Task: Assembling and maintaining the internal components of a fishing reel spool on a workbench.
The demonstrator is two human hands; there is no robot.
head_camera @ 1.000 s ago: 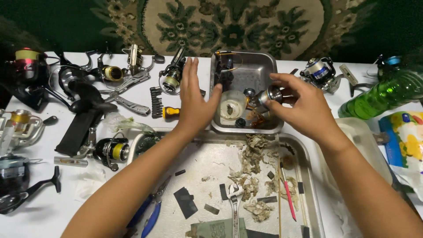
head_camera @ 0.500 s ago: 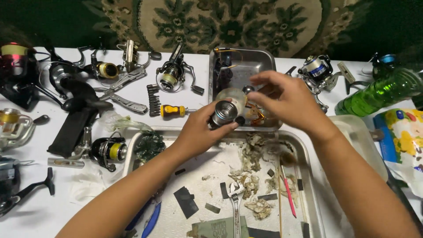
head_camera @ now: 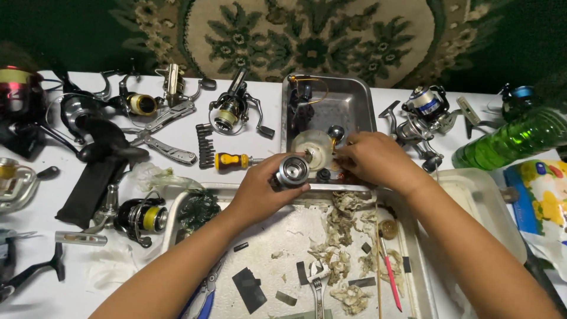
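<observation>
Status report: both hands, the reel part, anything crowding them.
Left hand holds silver spool. Right hand reaches into small metal tray. Screwdriver beside left hand.

We see a white table (head_camera: pixel 177 139) strewn with fishing reels, among them a black reel with a yellow spool (head_camera: pixel 139 217) and a silver reel with a blue spool (head_camera: pixel 425 109). On it also lie grey folding multi-tool pliers (head_camera: pixel 159 133), a yellow-handled screwdriver (head_camera: pixel 233 160) and a green plastic bottle (head_camera: pixel 511 142). A small square steel tray (head_camera: pixel 354 100) and a large shallow metal tray (head_camera: pixel 277 236) rest on it too.
</observation>
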